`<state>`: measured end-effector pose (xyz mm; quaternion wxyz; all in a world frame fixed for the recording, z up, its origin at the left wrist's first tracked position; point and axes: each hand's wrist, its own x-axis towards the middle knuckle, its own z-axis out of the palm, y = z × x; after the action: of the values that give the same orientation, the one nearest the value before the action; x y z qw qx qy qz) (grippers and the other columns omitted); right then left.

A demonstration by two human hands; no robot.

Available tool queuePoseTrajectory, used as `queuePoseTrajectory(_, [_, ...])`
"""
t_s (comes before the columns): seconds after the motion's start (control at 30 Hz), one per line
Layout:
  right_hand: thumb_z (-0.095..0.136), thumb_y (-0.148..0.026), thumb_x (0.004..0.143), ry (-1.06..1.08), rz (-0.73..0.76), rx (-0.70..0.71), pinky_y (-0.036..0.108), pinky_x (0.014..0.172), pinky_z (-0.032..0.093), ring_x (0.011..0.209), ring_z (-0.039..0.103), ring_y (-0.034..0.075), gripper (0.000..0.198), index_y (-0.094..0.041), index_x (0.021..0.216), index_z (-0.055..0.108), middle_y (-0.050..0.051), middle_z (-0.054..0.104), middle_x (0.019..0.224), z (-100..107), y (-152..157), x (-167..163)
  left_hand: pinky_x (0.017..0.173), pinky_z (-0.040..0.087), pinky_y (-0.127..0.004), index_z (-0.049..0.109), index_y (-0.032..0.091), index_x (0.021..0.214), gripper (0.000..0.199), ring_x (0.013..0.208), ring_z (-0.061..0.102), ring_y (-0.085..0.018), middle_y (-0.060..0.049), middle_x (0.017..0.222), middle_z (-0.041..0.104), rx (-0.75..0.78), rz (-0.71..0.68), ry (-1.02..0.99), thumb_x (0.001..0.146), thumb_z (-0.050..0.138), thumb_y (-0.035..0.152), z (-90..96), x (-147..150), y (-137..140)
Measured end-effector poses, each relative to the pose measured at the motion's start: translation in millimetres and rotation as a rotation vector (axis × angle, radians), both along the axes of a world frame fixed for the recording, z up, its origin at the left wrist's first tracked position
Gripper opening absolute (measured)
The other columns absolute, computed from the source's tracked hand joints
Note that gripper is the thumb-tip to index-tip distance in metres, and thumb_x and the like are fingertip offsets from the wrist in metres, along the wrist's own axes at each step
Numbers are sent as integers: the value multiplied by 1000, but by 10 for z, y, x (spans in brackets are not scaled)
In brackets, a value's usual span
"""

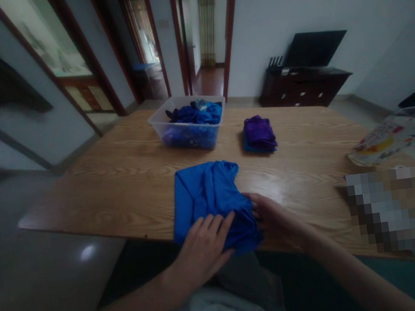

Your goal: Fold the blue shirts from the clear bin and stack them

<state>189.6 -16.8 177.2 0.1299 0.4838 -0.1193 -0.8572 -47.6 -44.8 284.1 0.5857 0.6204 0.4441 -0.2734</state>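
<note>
At the near edge of the light brown wooden bench [124, 161], a bright blue piece of soft cloth [215, 185] lies directly before the person, its nearest part reaching the edge. The left hand [205, 240] rests upon its near side with the fingers stretched out, not clenched; I judge that this light pressure serves to keep the slippery-looking fabric from sliding. The right hand [264, 214] is at the right border, where the fabric is bunched. Its fingertips are partly hidden, so I cannot tell whether it grasps the border or only touches it. With one hand on top and the other at the side, the cloth is probably easier to control.

Farther away, a little to the left, stands a translucent rectangular plastic box [155, 125] with crumpled blue and dark garments [198, 113] inside. Its walls seem useful for keeping such a loose heap together. To the right of the box, well apart from it, sits a neat purple folded bundle of cloth [260, 130] with a blue layer [252, 148] under it; perhaps this separation prevents mixing. At the far right lies a transparent printed plastic bag [385, 140], away from both hands.
</note>
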Motion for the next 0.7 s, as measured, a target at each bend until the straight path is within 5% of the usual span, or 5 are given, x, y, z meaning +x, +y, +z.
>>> queuePoseTrajectory(0.13, [85,-60,88,119,420,600,51,97,60,121,71,36,110,-30,176,26,17,66,148,33,58,-45,105,59,-48,61,23,150,56,123,68,-31,-10,136,70,-142,97,-34,97,75,16,96,-179,38])
queuePoseTrajectory(0.23, [81,-41,89,390,553,830,50,98,57,109,72,34,57,-29,144,69,12,75,126,-45,186,-95,101,59,-40,74,27,128,41,117,71,-25,-4,125,74,-202,237,-51,95,68,5,49,-405,305])
queuePoseTrajectory(0.3, [71,-36,94,521,544,767,45,85,59,92,73,30,25,-25,115,78,9,77,103,-152,334,-175,103,58,-38,76,26,120,35,115,73,-23,-2,120,77,-121,333,-52,96,63,3,-47,-589,548])
queuePoseTrajectory(0.4, [65,-46,99,533,416,617,36,67,58,72,70,23,25,-22,106,72,4,71,86,-356,657,-382,105,57,-40,77,22,117,27,115,73,-25,-4,118,79,120,335,-46,101,60,7,-272,-901,1008])
queuePoseTrajectory(0.7, [67,-30,93,136,-301,282,35,87,61,89,67,20,6,-25,97,67,2,73,95,-840,1812,-989,109,53,-47,77,16,128,30,117,65,-21,-3,121,77,565,-160,-76,110,53,13,-822,-1380,2578])
